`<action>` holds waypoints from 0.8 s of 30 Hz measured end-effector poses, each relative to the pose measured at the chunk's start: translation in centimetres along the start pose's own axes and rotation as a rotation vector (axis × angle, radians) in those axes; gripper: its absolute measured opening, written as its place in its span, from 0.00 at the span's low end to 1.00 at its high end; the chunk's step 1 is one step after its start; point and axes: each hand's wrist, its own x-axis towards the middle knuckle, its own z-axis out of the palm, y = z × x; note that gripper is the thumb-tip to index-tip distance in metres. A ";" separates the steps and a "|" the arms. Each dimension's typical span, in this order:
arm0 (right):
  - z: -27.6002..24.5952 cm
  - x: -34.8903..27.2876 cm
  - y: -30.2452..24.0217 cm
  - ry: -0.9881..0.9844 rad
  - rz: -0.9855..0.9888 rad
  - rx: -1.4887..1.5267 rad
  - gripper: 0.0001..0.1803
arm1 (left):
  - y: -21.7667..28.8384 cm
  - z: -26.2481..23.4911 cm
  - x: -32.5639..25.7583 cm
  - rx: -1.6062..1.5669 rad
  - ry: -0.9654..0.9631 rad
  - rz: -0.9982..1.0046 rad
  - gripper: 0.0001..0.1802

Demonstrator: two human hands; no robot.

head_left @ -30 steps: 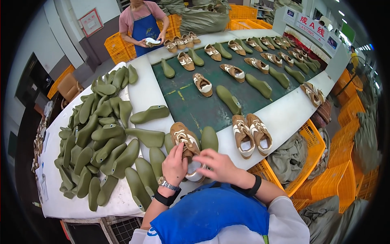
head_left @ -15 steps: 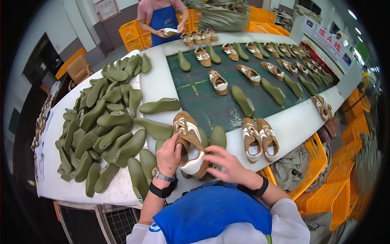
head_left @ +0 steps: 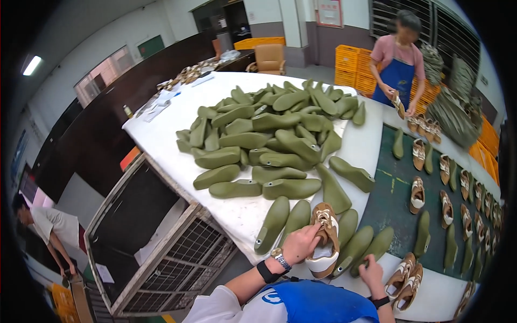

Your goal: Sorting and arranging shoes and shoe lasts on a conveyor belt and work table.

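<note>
My left hand (head_left: pixel 301 243) is closed on the upper of a brown and white sneaker (head_left: pixel 325 262), fingers at its tongue and laces. The sneaker's heel faces me and its toe points away. Beside it, my right hand (head_left: pixel 371 275) is curled near the lower end of a green shoe last (head_left: pixel 378 243). Something small and dark shows at its fingertips, too small to name. More green lasts lie on both sides of the sneaker. A pair of matching sneakers (head_left: pixel 406 280) stands just right of my right hand.
A large heap of green lasts (head_left: pixel 280 124) covers the white table (head_left: pixel 161 126). On the right, sneakers and lasts stand in rows on a dark green belt (head_left: pixel 396 185). A co-worker (head_left: pixel 401 64) handles a shoe across the table. Below the table edge stands a wire-sided cart (head_left: pixel 177 258).
My view has swung left. The sneaker stays in my left hand. My right hand has moved away from the sneaker's heel, off to the right, and its spread fingers have curled.
</note>
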 end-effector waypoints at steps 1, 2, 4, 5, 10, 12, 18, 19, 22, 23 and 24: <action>-0.1 1.9 1.4 0.049 -0.022 -0.018 0.15 | -0.3 -0.5 -0.2 -0.002 -0.001 -0.006 0.21; -0.4 3.8 2.7 0.102 -0.019 -0.036 0.16 | -0.7 -1.0 -0.4 0.054 0.047 0.000 0.21; -1.8 7.9 4.6 0.146 -0.050 -0.051 0.18 | -0.6 -1.4 -1.2 0.106 0.087 -0.009 0.20; -2.6 9.9 3.9 0.174 -0.057 -0.066 0.16 | -1.0 -2.1 -1.9 0.111 0.090 -0.034 0.20; -1.2 16.1 4.4 -0.021 -0.002 -0.138 0.11 | -0.4 -4.6 -3.6 0.152 0.101 -0.157 0.19; -1.2 15.5 4.8 -0.030 0.041 -0.165 0.11 | -0.2 -4.2 -3.1 0.138 0.104 -0.136 0.19; -2.8 13.1 7.1 -0.029 0.130 -0.104 0.15 | 2.1 -2.8 -1.0 0.101 0.033 -0.067 0.19; -3.0 12.8 7.2 -0.042 0.124 -0.128 0.17 | 2.7 -2.5 -0.6 0.111 0.019 -0.042 0.19; -6.1 10.4 1.6 -0.032 0.046 -0.091 0.20 | 3.1 -1.7 0.5 0.139 -0.020 0.009 0.19; -6.6 9.5 0.1 0.028 -0.139 0.040 0.19 | 3.3 -1.4 0.9 0.164 -0.055 0.034 0.19; -8.8 7.6 -3.5 -0.029 -0.345 0.255 0.17 | 3.4 -1.2 1.5 0.223 -0.085 0.054 0.19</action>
